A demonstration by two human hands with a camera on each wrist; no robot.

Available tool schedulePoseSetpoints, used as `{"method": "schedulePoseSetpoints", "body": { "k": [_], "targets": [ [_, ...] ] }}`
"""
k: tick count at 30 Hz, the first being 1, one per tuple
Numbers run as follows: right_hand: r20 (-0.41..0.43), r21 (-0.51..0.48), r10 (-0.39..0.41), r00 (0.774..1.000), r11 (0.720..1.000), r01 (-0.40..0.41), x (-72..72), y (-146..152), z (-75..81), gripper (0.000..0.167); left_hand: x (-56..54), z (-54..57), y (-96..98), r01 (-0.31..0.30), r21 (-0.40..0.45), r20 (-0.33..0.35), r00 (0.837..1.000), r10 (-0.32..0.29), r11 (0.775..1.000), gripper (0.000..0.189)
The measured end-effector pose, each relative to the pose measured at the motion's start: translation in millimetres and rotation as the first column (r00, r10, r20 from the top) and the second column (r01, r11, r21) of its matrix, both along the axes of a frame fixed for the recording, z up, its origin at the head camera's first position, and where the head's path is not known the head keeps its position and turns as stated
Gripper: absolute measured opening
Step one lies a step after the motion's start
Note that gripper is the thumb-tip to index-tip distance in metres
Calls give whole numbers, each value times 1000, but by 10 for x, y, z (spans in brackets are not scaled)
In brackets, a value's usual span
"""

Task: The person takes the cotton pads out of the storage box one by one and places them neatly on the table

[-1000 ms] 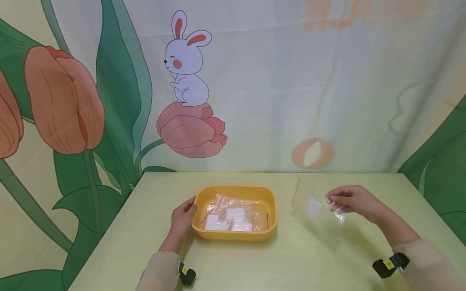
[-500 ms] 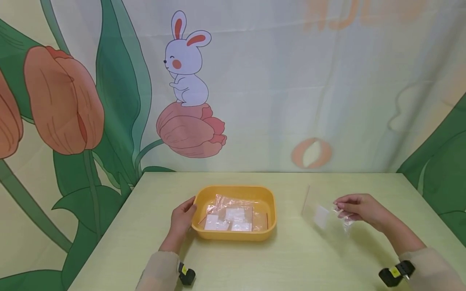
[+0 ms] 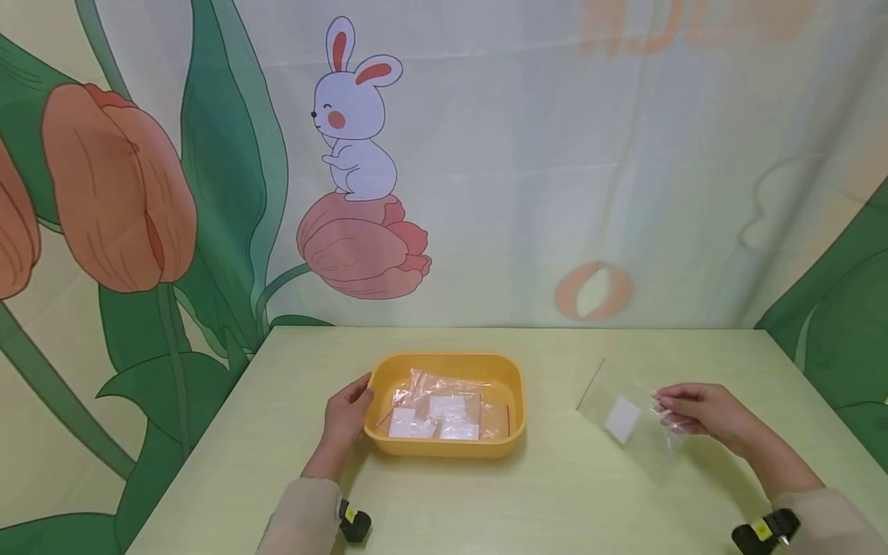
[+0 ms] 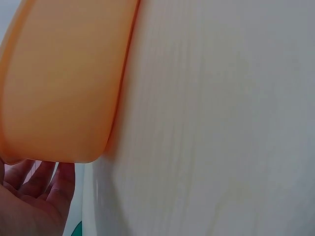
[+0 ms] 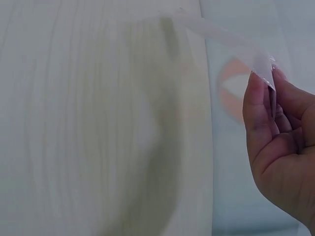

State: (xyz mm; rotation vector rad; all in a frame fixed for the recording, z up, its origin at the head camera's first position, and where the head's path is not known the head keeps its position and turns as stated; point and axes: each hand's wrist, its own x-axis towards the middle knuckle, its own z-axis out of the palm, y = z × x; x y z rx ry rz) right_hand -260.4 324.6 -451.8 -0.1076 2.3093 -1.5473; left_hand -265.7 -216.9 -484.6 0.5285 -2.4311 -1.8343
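My left hand (image 3: 344, 407) grips the left end of a yellow plastic tray (image 3: 444, 449), thumb at the rim. In the left wrist view its fingers (image 4: 62, 189) lie against the tray's end wall (image 4: 61, 98). Inside the tray are several clear plastic zip bags (image 3: 444, 383) with white labels. To the right, my right hand (image 3: 708, 412) pinches one end of another clear zip bag (image 3: 641, 451), held out over the table, its white label (image 3: 623, 420) facing up. The right wrist view shows this bag (image 5: 224, 33) edge-on between thumb and fingertips.
The tray stands on a pale wood-grain table (image 3: 444, 509). Behind the table hangs a curtain (image 3: 499, 193) printed with tulips and a rabbit. A black wrist camera (image 3: 354, 523) is worn on the left sleeve, another wrist camera (image 3: 766, 532) on the right.
My right hand has moved right and a little toward me with the zip bag, whose label now faces more openly upward. The left hand and tray stay in place.
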Motion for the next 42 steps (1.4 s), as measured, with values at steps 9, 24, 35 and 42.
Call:
{"method": "schedulePoseSetpoints", "body": {
  "k": [9,24,35,42],
  "targets": [
    [47,12,-15,999,1000,15,-2,93,-57,49,5,7,0,0,11,23,1000,-1,1000,47],
    [33,186,-109,993,977,101,-61,63,-168,47,15,18,-4,-3,16,24,1000,3,1000,47],
    [-14,355,-140,990,925,136,-99,-1,-181,34,0,22,5,-5,19,28,1000,4,1000,47],
    [-35,426,-125,992,895,127,-90,-23,-207,32,2,24,11,-5,12,25,1000,5,1000,47]
  ]
}}
